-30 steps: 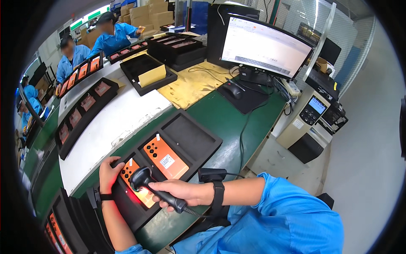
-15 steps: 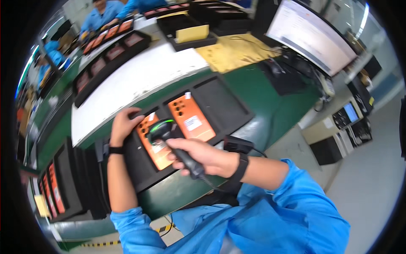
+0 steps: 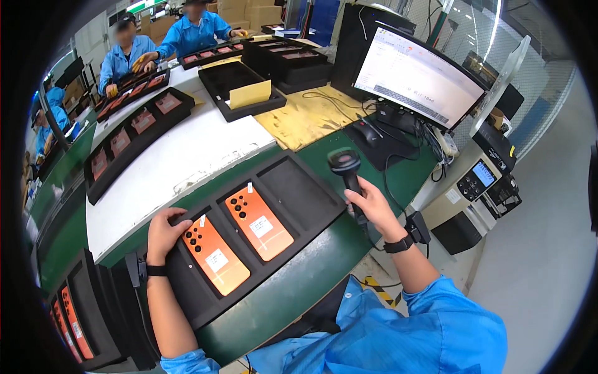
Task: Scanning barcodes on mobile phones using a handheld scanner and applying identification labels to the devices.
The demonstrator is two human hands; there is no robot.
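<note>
A black foam tray (image 3: 293, 187) lies on the green table with two orange phones, camera side up, in its slots. The left phone (image 3: 232, 272) and the phone beside it (image 3: 274, 246) each bear a white label and a small white tab by the lenses. My left hand (image 3: 163, 234) grips the tray's far left edge, its thumb close to the left phone. My right hand (image 3: 372, 206) is closed around the handle of a black handheld barcode scanner (image 3: 344, 163), raised beyond the tray's right end. The tray's right slot holds no phone.
A lit monitor (image 3: 420, 75) and a mouse (image 3: 367, 129) stand at the far right. More phone trays (image 3: 140, 124) rest on the white surface ahead. Stacked trays (image 3: 93, 299) with orange phones sit at left. Two co-workers in blue (image 3: 190, 31) are across the table.
My right hand has carried the scanner from above the left phone to the right, past the tray. The scanner's green glow is gone. My left hand stays at the tray's edge.
</note>
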